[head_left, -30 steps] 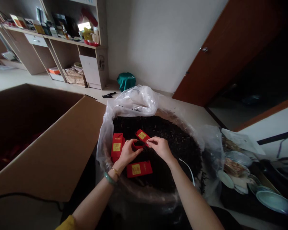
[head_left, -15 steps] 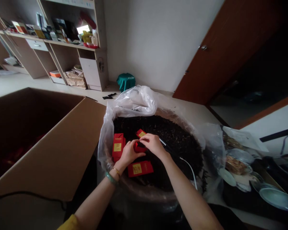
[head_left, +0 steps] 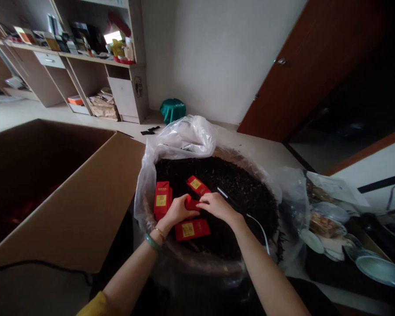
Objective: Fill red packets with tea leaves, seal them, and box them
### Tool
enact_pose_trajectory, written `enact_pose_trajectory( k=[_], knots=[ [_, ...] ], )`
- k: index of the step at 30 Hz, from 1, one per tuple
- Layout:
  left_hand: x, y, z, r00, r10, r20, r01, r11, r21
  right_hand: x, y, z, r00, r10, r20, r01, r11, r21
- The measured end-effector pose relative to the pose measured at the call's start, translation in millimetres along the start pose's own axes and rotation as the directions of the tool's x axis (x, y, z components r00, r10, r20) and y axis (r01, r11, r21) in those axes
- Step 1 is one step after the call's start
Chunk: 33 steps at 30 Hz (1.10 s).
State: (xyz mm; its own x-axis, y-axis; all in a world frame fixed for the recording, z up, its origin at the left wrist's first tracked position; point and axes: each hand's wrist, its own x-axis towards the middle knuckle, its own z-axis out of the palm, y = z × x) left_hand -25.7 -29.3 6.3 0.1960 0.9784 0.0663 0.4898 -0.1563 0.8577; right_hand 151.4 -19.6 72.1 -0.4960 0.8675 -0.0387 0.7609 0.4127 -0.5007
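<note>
Head view. Your left hand (head_left: 177, 211) and right hand (head_left: 217, 205) both grip the held red packet (head_left: 192, 204), left fingers curled round one side, right fingertips pinching the other, above dark, loose leaf-like material (head_left: 250, 188) in a round container lined with clear plastic (head_left: 197, 139). Your fingers hide much of the packet; whether it is filled or closed cannot be told. By judgement, work on this one is unfinished. Around it lie a left-hand stack (head_left: 161, 200), a lower packet (head_left: 193, 229) and an upper packet (head_left: 197, 184); their contents cannot be told. Indistinct red items lie in the cardboard box (head_left: 85, 197).
</note>
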Motion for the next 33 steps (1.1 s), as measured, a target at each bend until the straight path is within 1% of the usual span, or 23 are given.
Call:
enact_pose_trajectory(
  k=[3, 5, 6, 8, 10, 11, 14, 15, 17, 20, 23, 25, 28, 30, 32, 33],
  knots=[
    [0, -1, -0.1, 0.996, -0.008, 0.094, 0.011, 0.999, -0.038, 2, 10, -1, 0.987, -0.023, -0.161, 0.035, 0.997, 0.067],
    [1, 0, -0.8, 0.991, -0.028, 0.129, 0.040, 0.995, -0.095, 0, 16, -2, 0.976, -0.042, -0.215, 0.068, 0.991, 0.115],
    [1, 2, -1.2, 0.989, -0.036, 0.144, 0.056, 0.989, -0.139, -1, 19, -4, 0.977, -0.051, -0.206, 0.080, 0.988, 0.134],
    [1, 4, -2.0, 0.984, -0.027, 0.177, 0.072, 0.965, -0.253, -2, 24, -7, 0.989, -0.058, -0.135, 0.080, 0.984, 0.161],
    [1, 7, -2.7, 0.978, -0.014, 0.208, 0.093, 0.922, -0.375, -1, 27, -12, 0.997, -0.031, -0.072, 0.044, 0.982, 0.182],
    [0, 7, -2.8, 0.975, -0.016, 0.220, 0.111, 0.898, -0.426, 0, 27, -14, 0.998, -0.013, -0.061, 0.025, 0.980, 0.196],
    [0, 7, -2.7, 0.961, -0.032, 0.273, 0.177, 0.832, -0.525, 5, 26, -19, 0.995, 0.008, -0.099, 0.017, 0.967, 0.256],
    [0, 7, -2.5, 0.955, -0.028, 0.295, 0.189, 0.825, -0.533, 6, 25, -19, 0.994, -0.003, -0.112, 0.033, 0.962, 0.272],
    [0, 5, -2.1, 0.948, -0.011, 0.319, 0.182, 0.840, -0.511, 7, 23, -20, 0.993, -0.037, -0.109, 0.068, 0.954, 0.293],
    [0, 4, -1.5, 0.946, -0.031, 0.322, 0.180, 0.879, -0.442, 8, 24, -21, 0.995, -0.066, -0.072, 0.085, 0.949, 0.304],
    [-1, 5, -1.2, 0.940, -0.067, 0.336, 0.207, 0.892, -0.401, 7, 27, -23, 0.995, -0.056, -0.083, 0.079, 0.948, 0.308],
    [-1, 6, -1.3, 0.939, -0.055, 0.340, 0.203, 0.884, -0.420, 6, 26, -23, 0.994, -0.059, -0.090, 0.084, 0.949, 0.303],
    [0, 8, -2.5, 0.948, -0.026, 0.318, 0.195, 0.836, -0.513, 3, 19, -23, 0.992, -0.103, -0.080, 0.121, 0.953, 0.277],
    [1, 10, -3.9, 0.960, -0.014, 0.281, 0.173, 0.817, -0.550, 2, 12, -23, 0.986, -0.116, -0.123, 0.145, 0.955, 0.258],
    [1, 11, -5.3, 0.970, -0.002, 0.243, 0.139, 0.826, -0.546, 2, 7, -21, 0.980, -0.111, -0.166, 0.150, 0.957, 0.247],
    [1, 12, -5.9, 0.974, 0.005, 0.228, 0.120, 0.837, -0.534, 3, 5, -21, 0.982, -0.109, -0.156, 0.146, 0.958, 0.248]
  ],
)
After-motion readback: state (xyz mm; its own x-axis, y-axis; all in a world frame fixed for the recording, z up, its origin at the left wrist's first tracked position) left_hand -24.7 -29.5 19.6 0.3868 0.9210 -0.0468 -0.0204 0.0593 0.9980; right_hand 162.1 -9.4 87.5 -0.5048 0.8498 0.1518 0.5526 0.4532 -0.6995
